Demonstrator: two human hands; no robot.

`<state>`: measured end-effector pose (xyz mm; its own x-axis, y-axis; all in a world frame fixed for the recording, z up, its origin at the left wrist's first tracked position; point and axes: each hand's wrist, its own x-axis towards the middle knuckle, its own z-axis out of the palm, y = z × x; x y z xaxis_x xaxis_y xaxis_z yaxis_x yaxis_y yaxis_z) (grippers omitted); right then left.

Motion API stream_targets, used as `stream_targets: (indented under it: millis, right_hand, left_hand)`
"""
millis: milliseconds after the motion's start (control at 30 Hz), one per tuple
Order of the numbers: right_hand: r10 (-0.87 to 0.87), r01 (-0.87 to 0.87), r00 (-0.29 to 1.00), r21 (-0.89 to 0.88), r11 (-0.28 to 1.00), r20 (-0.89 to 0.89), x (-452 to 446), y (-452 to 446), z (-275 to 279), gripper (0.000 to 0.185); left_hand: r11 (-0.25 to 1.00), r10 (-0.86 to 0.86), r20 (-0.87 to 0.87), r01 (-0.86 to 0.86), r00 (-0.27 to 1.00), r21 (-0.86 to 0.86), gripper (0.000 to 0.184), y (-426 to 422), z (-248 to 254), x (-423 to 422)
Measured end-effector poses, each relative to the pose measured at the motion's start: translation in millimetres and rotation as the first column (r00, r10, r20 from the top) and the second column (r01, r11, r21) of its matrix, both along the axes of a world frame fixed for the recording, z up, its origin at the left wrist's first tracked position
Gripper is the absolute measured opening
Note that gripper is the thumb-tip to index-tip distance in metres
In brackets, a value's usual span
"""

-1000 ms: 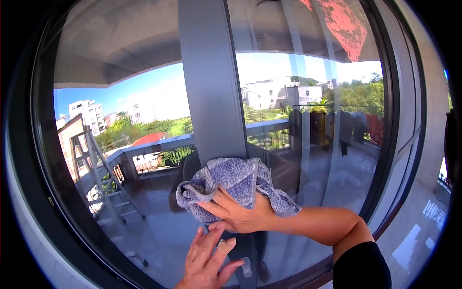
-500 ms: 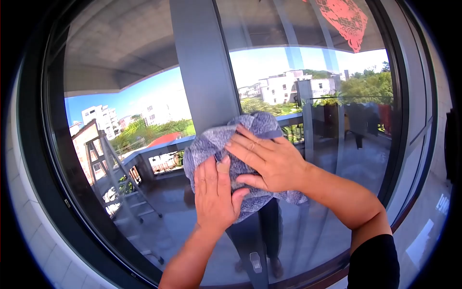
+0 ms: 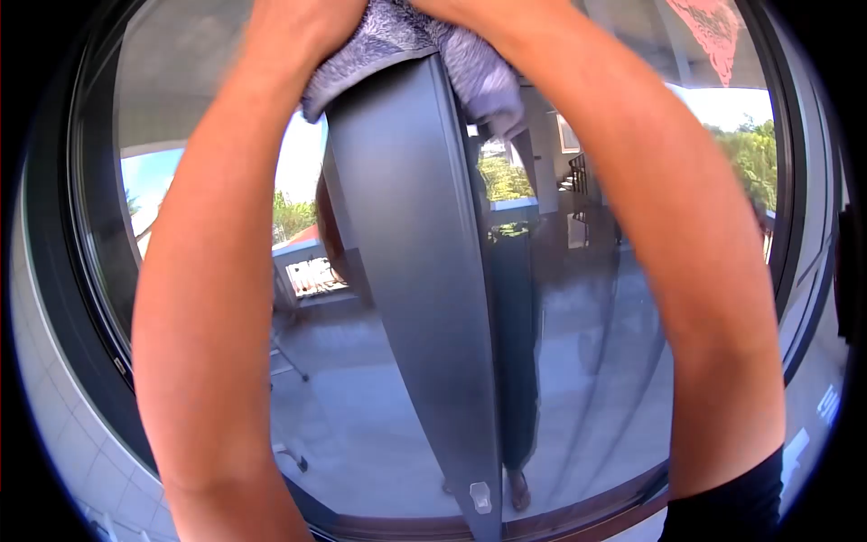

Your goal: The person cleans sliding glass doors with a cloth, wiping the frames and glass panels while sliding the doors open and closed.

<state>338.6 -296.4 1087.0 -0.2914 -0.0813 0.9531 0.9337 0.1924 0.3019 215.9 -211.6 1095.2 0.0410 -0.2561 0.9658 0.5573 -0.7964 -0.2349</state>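
A grey-purple plush towel (image 3: 379,41) lies against the upper part of a dark vertical door frame bar (image 3: 397,199). Its hemmed edge hangs down, and one corner droops on the right side of the bar. My left hand (image 3: 316,18) is at the towel's left side, at the top edge of the view. On the other side my right hand (image 3: 461,7) touches the towel, mostly cut off by the same edge. The fingers of both hands are out of view. Both forearms reach upward.
Glass panes (image 3: 587,343) flank the bar and reflect a balcony, trees and my legs. A red paper decoration (image 3: 709,36) is on the glass at upper right. A small latch (image 3: 480,498) sits low on the bar. White tiles (image 3: 81,434) border the dark outer frame at left.
Both hands and the towel have moved up from the middle of the bar to the top of the view. Their fingers, earlier lying flat on the towel, have left the view.
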Motion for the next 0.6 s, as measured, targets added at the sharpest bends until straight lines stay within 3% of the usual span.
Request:
stream_targets:
  millis: [33,67,167,233,400,500,567,600]
  right_hand:
    - [0.057,-0.082,0.990,0.200,0.976,0.127,20.3,33.8,-20.0,0.038]
    - [0.092,-0.184,0.964,0.375,0.908,0.251,34.2,58.9,-38.9,0.038]
    - [0.075,-0.159,0.965,0.335,0.929,0.250,30.8,50.0,-101.8,0.038]
    - [0.051,-0.098,0.983,0.269,0.958,0.176,26.0,41.8,-148.2,0.041]
    - [-0.067,0.068,0.997,-0.043,0.997,0.037,12.6,13.5,-250.2,0.046]
    - [0.039,-0.053,0.994,-0.140,0.989,-0.100,1.7,5.9,-324.9,0.036]
    - [0.037,-0.053,0.995,-0.165,0.985,-0.094,0.9,1.1,-377.0,0.030]
    - [0.009,-0.023,0.997,-0.187,0.982,-0.075,0.0,-3.6,-401.8,0.028]
  left_hand:
    - [0.998,-0.029,0.001,0.029,1.000,0.052,0.052,0.0,-17.4,2.1]
    - [0.944,-0.115,-0.082,0.134,0.990,0.301,0.047,22.2,-42.1,2.0]
    - [0.893,-0.175,-0.057,0.183,0.983,0.410,0.040,41.8,-97.3,9.8]
    - [0.901,-0.127,-0.085,0.150,0.988,0.407,0.042,32.7,-142.2,6.9]
    - [0.985,-0.028,-0.164,0.055,0.986,0.164,0.048,9.6,-234.7,-4.7]
    - [0.991,-0.123,-0.146,0.130,0.982,0.040,0.043,3.5,-322.5,-6.2]
    - [0.988,-0.149,-0.174,0.140,0.973,-0.067,0.038,8.4,-393.6,-11.8]
    - [0.990,-0.124,-0.200,0.107,0.972,-0.097,0.046,7.0,-425.9,-15.3]
